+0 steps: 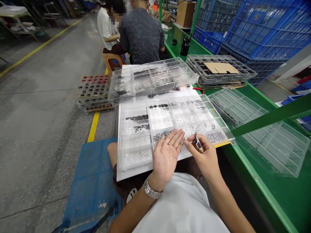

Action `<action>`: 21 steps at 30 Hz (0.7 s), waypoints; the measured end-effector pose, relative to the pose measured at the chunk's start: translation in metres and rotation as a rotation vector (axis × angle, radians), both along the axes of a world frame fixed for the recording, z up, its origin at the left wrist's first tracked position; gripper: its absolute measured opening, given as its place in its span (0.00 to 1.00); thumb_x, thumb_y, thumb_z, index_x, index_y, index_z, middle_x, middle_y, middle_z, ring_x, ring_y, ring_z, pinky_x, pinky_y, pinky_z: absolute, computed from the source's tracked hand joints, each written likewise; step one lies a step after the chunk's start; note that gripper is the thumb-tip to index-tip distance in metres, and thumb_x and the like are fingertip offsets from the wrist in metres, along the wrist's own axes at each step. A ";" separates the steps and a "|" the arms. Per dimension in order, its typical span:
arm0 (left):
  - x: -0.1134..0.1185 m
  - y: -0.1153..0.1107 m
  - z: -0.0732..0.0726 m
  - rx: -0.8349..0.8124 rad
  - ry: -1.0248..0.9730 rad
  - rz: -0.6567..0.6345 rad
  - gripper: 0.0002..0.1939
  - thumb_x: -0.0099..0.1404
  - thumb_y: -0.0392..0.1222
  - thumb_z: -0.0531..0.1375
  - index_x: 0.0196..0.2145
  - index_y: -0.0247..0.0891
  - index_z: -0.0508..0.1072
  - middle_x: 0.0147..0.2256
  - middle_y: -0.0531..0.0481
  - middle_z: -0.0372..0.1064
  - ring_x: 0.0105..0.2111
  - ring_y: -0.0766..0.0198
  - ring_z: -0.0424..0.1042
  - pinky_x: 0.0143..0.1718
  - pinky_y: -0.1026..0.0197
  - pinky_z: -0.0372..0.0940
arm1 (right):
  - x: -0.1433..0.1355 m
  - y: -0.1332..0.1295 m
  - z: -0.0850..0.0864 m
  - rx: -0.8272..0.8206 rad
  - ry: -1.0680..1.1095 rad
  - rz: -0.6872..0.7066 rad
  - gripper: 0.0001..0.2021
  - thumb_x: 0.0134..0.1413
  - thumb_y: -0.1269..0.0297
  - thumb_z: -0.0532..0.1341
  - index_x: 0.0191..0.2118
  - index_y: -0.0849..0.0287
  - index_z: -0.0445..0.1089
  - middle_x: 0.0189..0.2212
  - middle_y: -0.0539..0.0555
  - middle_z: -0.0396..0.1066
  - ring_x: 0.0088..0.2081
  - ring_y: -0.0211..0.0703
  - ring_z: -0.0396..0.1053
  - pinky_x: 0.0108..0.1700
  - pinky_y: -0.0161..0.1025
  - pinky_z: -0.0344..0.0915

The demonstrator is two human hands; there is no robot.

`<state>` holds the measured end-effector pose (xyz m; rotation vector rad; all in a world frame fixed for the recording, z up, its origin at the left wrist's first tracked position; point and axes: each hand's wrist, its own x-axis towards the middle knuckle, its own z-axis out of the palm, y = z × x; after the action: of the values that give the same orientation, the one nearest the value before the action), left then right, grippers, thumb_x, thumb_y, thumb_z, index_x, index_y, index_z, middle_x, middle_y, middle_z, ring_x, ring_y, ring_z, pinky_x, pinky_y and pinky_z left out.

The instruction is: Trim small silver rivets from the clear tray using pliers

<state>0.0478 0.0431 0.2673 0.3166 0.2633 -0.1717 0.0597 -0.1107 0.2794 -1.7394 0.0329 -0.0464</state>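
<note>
Two hands of yours hover over the clear tray [136, 165], a shallow box of hard plastic cut by thin walls into oblong cells. Several cells hold grainy heaps of parts [185, 120], some black, some shiny silver; others show a hatched, glassy floor. The tray lies on a smooth white board [126, 176], its near edge above your legs.

Your left hand [166, 155] is turned palm up, fingers stretched out side by side and pointing away from you, with a tiny metallic piece [168, 143] lying on them. A steel watch [152, 190] of linked segments rings that wrist. Your right hand [205, 153] curls around pliers [198, 144], their metal jaws poking up out of your grip, and its thumb reaches toward your left fingertips; I can't tell whether that thumb also pinches a piece.

Beyond, a second tray [153, 77] sits at a slant. To your right, a long ribbed tray [267, 139] of clear plastic rests on the green desk [264, 100].
</note>
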 end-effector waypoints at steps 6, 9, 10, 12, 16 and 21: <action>-0.006 0.001 -0.003 -0.035 -0.041 0.012 0.30 0.85 0.54 0.49 0.68 0.28 0.74 0.73 0.33 0.69 0.77 0.48 0.64 0.79 0.48 0.57 | -0.003 -0.002 0.000 0.028 0.008 -0.037 0.14 0.60 0.51 0.78 0.42 0.53 0.79 0.35 0.51 0.74 0.31 0.41 0.67 0.34 0.38 0.68; -0.004 0.000 -0.004 -0.001 -0.041 0.047 0.28 0.84 0.48 0.49 0.68 0.28 0.73 0.73 0.35 0.68 0.77 0.49 0.64 0.80 0.47 0.56 | 0.000 -0.002 -0.001 0.040 0.025 -0.030 0.13 0.60 0.53 0.78 0.42 0.52 0.79 0.34 0.50 0.73 0.30 0.40 0.64 0.33 0.38 0.65; -0.003 0.000 -0.004 0.014 -0.038 0.059 0.27 0.83 0.46 0.49 0.69 0.29 0.72 0.73 0.36 0.68 0.77 0.50 0.64 0.80 0.47 0.56 | 0.002 -0.002 -0.003 0.046 0.035 -0.021 0.12 0.60 0.54 0.77 0.42 0.52 0.80 0.34 0.50 0.73 0.31 0.40 0.64 0.33 0.38 0.65; 0.000 -0.001 -0.004 0.041 -0.024 0.074 0.26 0.82 0.42 0.49 0.70 0.31 0.71 0.74 0.38 0.67 0.76 0.51 0.64 0.80 0.47 0.55 | 0.005 -0.001 -0.006 0.063 0.060 0.002 0.11 0.62 0.54 0.76 0.42 0.52 0.80 0.34 0.50 0.74 0.31 0.40 0.65 0.35 0.38 0.66; 0.010 0.000 -0.004 0.043 -0.020 0.045 0.27 0.81 0.41 0.48 0.71 0.32 0.70 0.76 0.40 0.65 0.77 0.53 0.62 0.81 0.48 0.54 | 0.012 -0.001 -0.014 0.088 0.104 0.019 0.11 0.62 0.54 0.75 0.42 0.53 0.80 0.33 0.49 0.73 0.31 0.40 0.64 0.35 0.38 0.66; 0.020 0.010 -0.004 0.027 -0.094 -0.022 0.30 0.82 0.47 0.44 0.68 0.36 0.74 0.74 0.44 0.68 0.79 0.52 0.59 0.82 0.46 0.51 | 0.024 -0.010 -0.022 0.091 0.128 -0.039 0.08 0.63 0.57 0.76 0.43 0.52 0.80 0.35 0.48 0.72 0.32 0.39 0.63 0.36 0.38 0.63</action>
<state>0.0677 0.0529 0.2632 0.3538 0.1695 -0.1746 0.0836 -0.1204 0.2576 -1.6486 0.1608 0.0371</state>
